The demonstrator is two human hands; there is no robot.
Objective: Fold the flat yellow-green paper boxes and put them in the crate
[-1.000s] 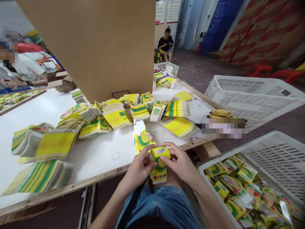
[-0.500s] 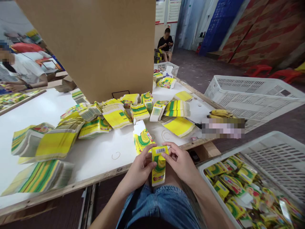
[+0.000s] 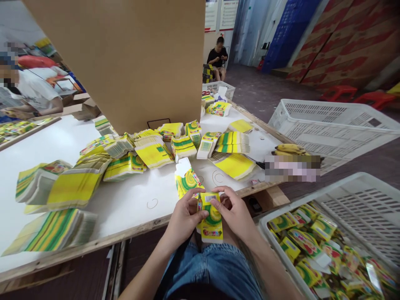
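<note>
Between my two hands, over my lap at the table's front edge, is a small yellow-and-green printed carton (image 3: 212, 225) with a barcode near its upper end. My left hand (image 3: 187, 214) grips its left side, thumb on the front. On the right side, my right hand (image 3: 233, 210) holds its upper part, thumb pressed just below the barcode. Just beyond my hands, several flat cartons (image 3: 186, 178) with a white flap lie on the white tabletop (image 3: 125, 208).
Bundles of flat cartons (image 3: 153, 152) spread across the table before a tall cardboard sheet (image 3: 140, 62). At right, a white crate (image 3: 265, 218) contains many cartons; another white crate (image 3: 337, 112) stands behind it. Bananas (image 3: 290, 149) lie at the table edge. Two people sit farther off.
The carton has turned slightly and opened out, so a printed side panel now shows at its left. Both hands keep their hold in nearly the same place.
</note>
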